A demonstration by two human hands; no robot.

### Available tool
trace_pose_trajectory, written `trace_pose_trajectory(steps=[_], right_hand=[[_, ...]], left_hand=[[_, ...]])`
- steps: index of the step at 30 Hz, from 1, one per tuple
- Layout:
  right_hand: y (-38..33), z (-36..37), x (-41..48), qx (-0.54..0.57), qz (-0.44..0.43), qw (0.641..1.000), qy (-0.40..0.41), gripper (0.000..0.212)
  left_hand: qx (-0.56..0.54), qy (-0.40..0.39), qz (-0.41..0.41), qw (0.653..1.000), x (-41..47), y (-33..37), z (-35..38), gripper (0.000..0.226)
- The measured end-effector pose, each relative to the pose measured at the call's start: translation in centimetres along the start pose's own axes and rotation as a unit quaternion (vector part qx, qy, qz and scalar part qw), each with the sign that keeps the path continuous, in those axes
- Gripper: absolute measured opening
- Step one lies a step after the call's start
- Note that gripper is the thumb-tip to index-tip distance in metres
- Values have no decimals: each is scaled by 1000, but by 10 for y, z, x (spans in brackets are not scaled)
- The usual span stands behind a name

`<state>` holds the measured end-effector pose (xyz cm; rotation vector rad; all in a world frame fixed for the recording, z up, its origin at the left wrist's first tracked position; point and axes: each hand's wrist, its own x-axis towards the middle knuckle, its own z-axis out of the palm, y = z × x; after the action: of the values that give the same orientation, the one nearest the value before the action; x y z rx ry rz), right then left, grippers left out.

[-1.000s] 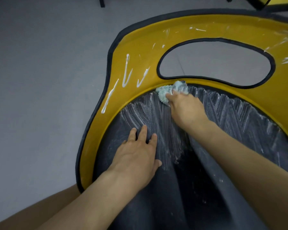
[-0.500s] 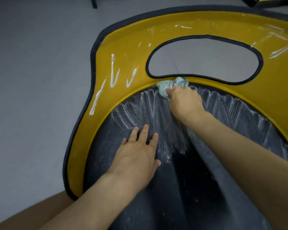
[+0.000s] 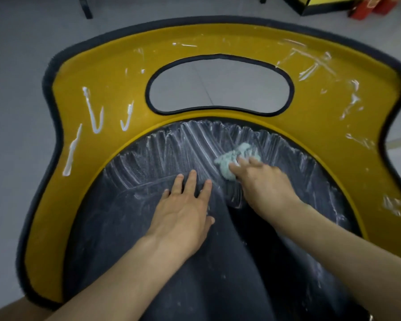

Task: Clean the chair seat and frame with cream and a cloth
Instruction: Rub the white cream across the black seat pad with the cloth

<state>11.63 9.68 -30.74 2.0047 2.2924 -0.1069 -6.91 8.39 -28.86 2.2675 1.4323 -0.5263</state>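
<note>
The chair has a dark seat [image 3: 130, 228] smeared with white cream streaks and a yellow frame [image 3: 116, 72] with a black edge and an oval cut-out. Lines of white cream [image 3: 93, 112] lie on the frame's left side, and thinner smears mark its right side. My right hand [image 3: 264, 184] presses a crumpled pale green cloth [image 3: 232, 158] onto the upper middle of the seat, fingers over it. My left hand [image 3: 185, 212] rests flat on the seat just left of it, fingers spread.
Grey floor [image 3: 16, 89] surrounds the chair. A dark furniture leg [image 3: 87, 8] stands at the top left. A yellow-and-black object [image 3: 320, 4] and red boxes [image 3: 366, 6] sit at the top right.
My right hand has dragged the cloth down from the seat's upper rim and to the right across the seat. The view has shifted left to show the whole frame. My left hand stays flat.
</note>
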Motion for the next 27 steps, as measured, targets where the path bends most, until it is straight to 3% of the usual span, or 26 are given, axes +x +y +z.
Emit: trace_pose_trajectory(steps=[5, 10, 14, 17, 23, 27], right_hand=[[21, -4, 90, -21, 63, 997, 25, 31], [19, -5, 5, -24, 43, 999, 1, 29], [35, -7, -72, 8, 6, 999, -36, 43], [49, -6, -58, 9, 9, 999, -52, 40], [85, -1, 41, -49, 66, 997, 5, 32], [87, -7, 6, -59, 89, 994, 10, 23]], left_hand=[[9, -6, -8, 1000, -2, 5, -6, 77], [-5, -29, 0, 1000, 4, 21, -12, 79], [-7, -11, 41, 999, 15, 48, -11, 80], [9, 2, 54, 999, 21, 65, -8, 78], [13, -7, 67, 998, 16, 66, -6, 76], [17, -17, 66, 998, 11, 66, -4, 76]])
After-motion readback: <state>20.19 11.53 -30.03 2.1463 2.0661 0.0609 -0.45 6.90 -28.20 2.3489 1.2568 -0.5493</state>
